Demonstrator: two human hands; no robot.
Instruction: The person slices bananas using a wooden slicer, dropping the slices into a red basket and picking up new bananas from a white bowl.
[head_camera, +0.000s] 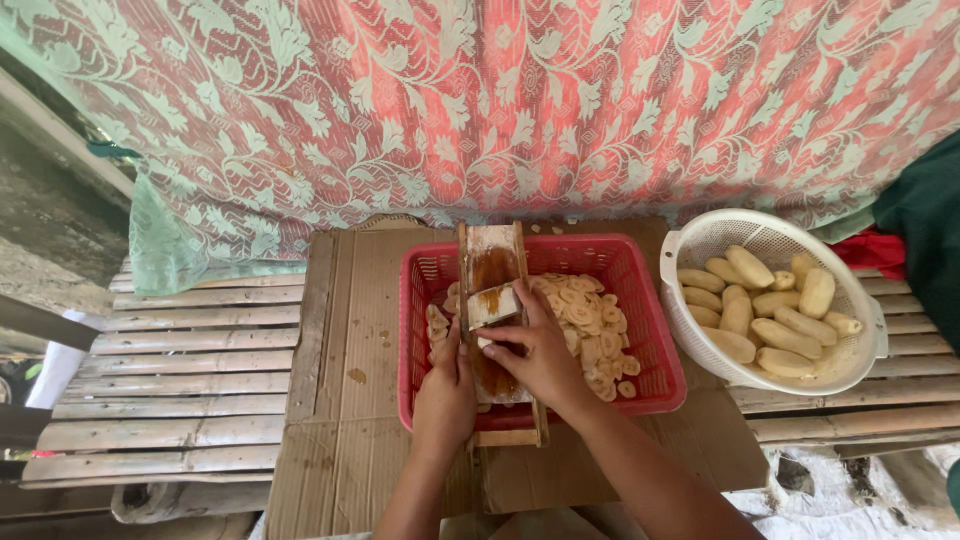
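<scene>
Nearest us, our left hand (445, 385) closes its grip on the wooden slicer (495, 300) lying across the red basket (640, 300); our right hand (540, 355) pinches a peeled banana piece (493, 305) against the board, at the cardboard's (350, 400) centre.

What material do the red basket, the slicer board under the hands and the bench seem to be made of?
Red rectangular mesh basket: probably plastic, moulded lattice walls, slight sheen. Long slicer board: seemingly bare wood, brown-stained, with visible grain. Slatted bench: looks like split bamboo, with pale, weathered strips.
</scene>
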